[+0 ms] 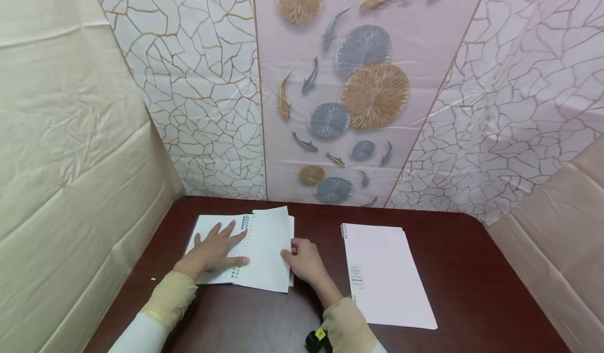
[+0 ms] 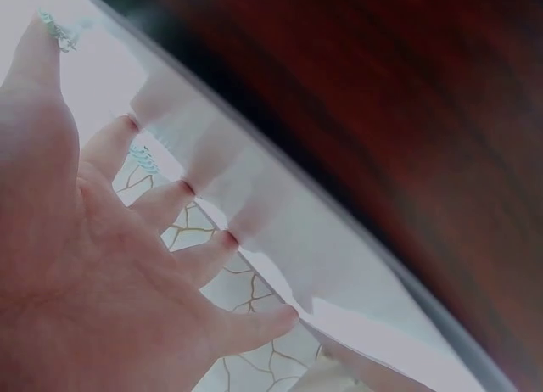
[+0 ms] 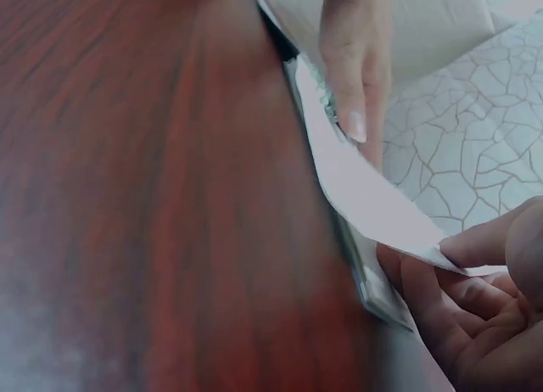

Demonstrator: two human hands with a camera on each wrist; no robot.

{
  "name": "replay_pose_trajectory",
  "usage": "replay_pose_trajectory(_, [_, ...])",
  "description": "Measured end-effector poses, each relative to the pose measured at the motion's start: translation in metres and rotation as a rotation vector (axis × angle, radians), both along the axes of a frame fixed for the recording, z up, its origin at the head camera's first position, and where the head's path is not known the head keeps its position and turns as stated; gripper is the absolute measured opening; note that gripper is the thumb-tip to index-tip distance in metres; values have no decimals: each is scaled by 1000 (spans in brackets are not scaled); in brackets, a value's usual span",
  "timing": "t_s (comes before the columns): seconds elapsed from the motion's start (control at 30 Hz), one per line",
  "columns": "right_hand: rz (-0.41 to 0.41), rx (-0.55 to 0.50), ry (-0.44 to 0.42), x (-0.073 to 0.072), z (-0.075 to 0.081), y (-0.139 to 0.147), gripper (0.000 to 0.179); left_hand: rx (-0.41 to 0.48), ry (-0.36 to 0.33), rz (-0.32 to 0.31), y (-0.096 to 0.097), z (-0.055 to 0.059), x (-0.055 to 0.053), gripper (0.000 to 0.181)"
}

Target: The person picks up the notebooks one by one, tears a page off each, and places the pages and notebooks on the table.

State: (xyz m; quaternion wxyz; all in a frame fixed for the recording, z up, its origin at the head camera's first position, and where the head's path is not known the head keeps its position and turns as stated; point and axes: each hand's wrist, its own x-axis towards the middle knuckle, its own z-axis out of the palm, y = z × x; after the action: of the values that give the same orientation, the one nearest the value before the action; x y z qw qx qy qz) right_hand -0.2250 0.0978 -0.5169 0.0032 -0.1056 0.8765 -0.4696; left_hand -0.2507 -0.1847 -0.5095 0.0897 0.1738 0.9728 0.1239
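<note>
An open spiral notebook (image 1: pixel 204 221) lies at the left of the table, its green ring binding (image 1: pixel 245 222) running between the two sides. My left hand (image 1: pixel 209 253) rests on the left-hand page, fingers spread, thumb reaching past the rings. In the left wrist view, the fingertips (image 2: pixel 222 239) press against white paper. At the notebook's right edge, my right hand (image 1: pixel 305 259) pinches the outer edge of a lined page (image 1: pixel 266 250) between thumb and fingers. The right wrist view shows that page (image 3: pixel 365 188) lifted and bowed above the stack beneath.
A second spiral notebook (image 1: pixel 387 274), with a white page up, lies to the right on the dark red-brown table (image 1: pixel 476 285). A black object with a yellow tag (image 1: pixel 320 334) is by the right wrist. A tiny white scrap (image 1: pixel 153 279) lies at left. Patterned cloth (image 1: pixel 212 106) hangs behind.
</note>
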Motion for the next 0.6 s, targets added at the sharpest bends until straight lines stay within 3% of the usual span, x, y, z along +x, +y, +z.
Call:
replay_pose_trajectory(0.33, [27,-6,67,4,-5,4,9,-2,4,0,-1,0,0,99])
replay_pose_trajectory(0.6, [74,-80,-5,4,-8,10,21,-7,-6,2,0,2,-1,97])
